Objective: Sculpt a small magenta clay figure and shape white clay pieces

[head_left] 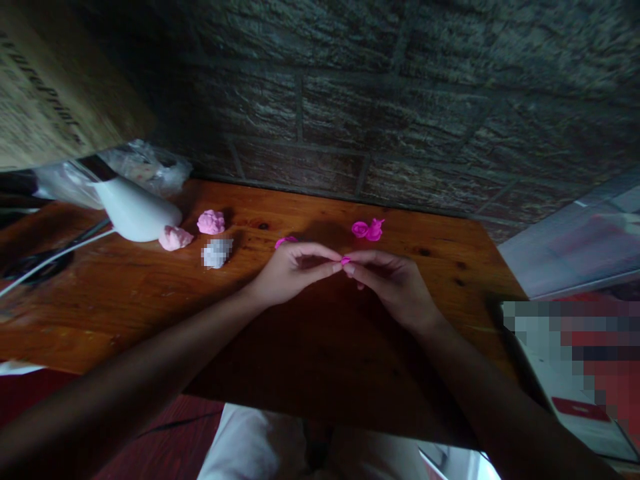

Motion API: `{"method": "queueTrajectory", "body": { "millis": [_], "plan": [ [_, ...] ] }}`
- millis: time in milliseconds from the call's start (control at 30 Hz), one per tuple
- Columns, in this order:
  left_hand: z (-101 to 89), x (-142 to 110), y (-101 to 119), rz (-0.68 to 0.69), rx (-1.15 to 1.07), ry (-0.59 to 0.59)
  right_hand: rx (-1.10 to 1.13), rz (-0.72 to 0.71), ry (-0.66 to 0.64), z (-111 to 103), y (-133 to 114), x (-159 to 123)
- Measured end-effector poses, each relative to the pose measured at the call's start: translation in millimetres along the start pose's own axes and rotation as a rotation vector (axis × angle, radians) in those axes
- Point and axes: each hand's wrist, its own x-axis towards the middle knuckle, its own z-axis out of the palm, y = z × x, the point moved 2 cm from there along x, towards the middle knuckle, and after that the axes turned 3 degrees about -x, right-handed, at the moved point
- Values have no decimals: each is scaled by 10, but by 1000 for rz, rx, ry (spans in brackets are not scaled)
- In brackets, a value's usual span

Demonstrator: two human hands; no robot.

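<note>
Above the wooden table, my left hand [295, 270] and my right hand [393, 280] meet fingertip to fingertip. Between them they pinch a small magenta piece of what looks like modelling clay [345, 261]. Both hands are closed on it, thumbs against forefingers. Just behind my left hand lies a magenta lump [286, 241], partly hidden by the hand. Further back, beyond my right hand, rests a magenta shaped piece [369, 230] with a rounded coil and small points on top.
Pale pink lumps [211, 222] and a blurred-out whitish lump [217, 254] lie left on the wooden table [310, 347]. A white tapered object [140, 210] with a cable stands by a plastic bag [150, 167]. A brick-patterned wall [340, 107] rises behind; a cardboard box [60, 87] overhangs upper left.
</note>
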Motion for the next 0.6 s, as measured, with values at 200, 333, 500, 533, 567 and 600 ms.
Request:
{"method": "queueTrajectory", "body": {
  "millis": [200,333,500,533,567,600],
  "plan": [
    [2,10,-5,-32,-53,-6,-18,2,-19,8,4,-7],
    [1,7,-19,-91,-122,3,13,5,-35,6,7,-9],
    [9,7,-39,-208,-216,-19,14,7,-50,3,-1,-10],
    [11,8,-41,-224,-227,-29,9,10,-42,3,-1,-9],
    [13,10,-43,-237,-234,-40,6,11,-33,4,0,-9],
    [14,10,-45,-247,-242,-49,6,9,-27,7,1,-8]
  ]
}}
